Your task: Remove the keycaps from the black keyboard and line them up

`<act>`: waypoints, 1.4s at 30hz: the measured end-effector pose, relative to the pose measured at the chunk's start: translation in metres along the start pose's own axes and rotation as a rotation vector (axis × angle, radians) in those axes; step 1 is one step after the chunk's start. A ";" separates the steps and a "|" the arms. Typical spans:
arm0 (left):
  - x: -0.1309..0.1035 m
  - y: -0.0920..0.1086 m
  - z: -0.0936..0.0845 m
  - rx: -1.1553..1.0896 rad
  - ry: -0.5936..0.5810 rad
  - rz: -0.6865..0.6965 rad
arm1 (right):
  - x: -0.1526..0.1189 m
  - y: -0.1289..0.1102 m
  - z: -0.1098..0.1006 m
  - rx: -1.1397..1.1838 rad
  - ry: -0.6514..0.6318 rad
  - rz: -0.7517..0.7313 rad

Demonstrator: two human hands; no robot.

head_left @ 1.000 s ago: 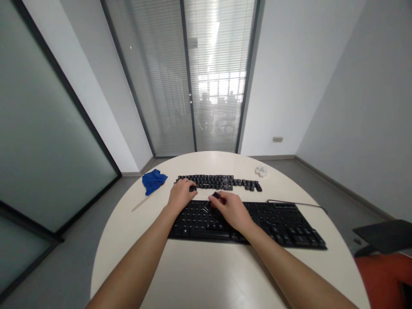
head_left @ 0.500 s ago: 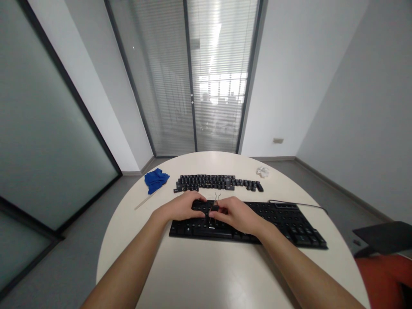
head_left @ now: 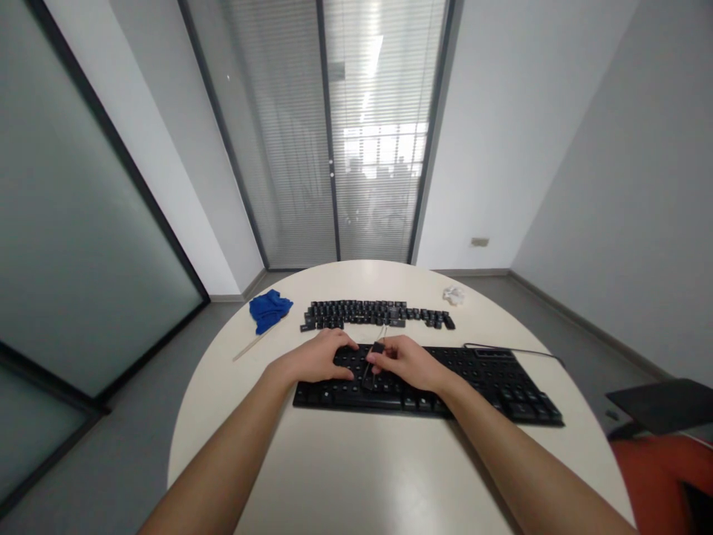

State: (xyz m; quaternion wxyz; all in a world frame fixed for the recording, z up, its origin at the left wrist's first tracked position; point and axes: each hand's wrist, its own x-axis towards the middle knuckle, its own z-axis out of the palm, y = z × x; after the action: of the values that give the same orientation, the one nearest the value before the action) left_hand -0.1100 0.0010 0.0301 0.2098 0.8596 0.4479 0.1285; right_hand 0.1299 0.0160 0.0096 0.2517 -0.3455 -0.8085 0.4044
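Observation:
A black keyboard (head_left: pixel 473 375), with many of its keycaps off, lies across the round table. My left hand (head_left: pixel 318 358) rests on its left part, thumb and fingers spread apart. Pinched in my right hand (head_left: pixel 409 362) is a keycap puller (head_left: pixel 379 347) with a black middle and thin wire ends. The puller leans over the keyboard, its upper wires pointing away from me. At its lower end is a small dark piece; I cannot tell whether it is a keycap. Behind the keyboard, loose black keycaps (head_left: pixel 362 313) are laid out in rows.
On the far left of the table (head_left: pixel 345 468) lie a blue cloth (head_left: pixel 270 310) and a thin wooden stick (head_left: pixel 252 346). A crumpled white wad (head_left: pixel 453 295) sits at the far right. The keyboard's cable (head_left: pixel 518 349) runs off to the right, near a red and black chair (head_left: pixel 657 461).
My right hand has turned the keycap puller so it tilts, its upper wires swinging right. The puller's lower end has shifted slightly on the keyboard. My left hand stays in place.

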 end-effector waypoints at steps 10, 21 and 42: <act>-0.002 0.010 0.002 -0.076 -0.010 0.051 | 0.000 0.000 0.000 0.090 0.055 -0.023; 0.010 0.017 0.012 -0.110 0.172 0.102 | 0.001 -0.001 -0.007 -0.040 0.250 -0.080; 0.016 0.020 0.020 -0.053 0.360 0.077 | 0.006 0.010 -0.001 0.068 0.281 0.012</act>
State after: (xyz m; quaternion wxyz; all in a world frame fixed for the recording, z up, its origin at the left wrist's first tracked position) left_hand -0.0785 -0.0006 0.0223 0.1437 0.8334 0.4415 0.2997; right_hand 0.1305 0.0253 0.0025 0.3718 -0.3948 -0.7490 0.3808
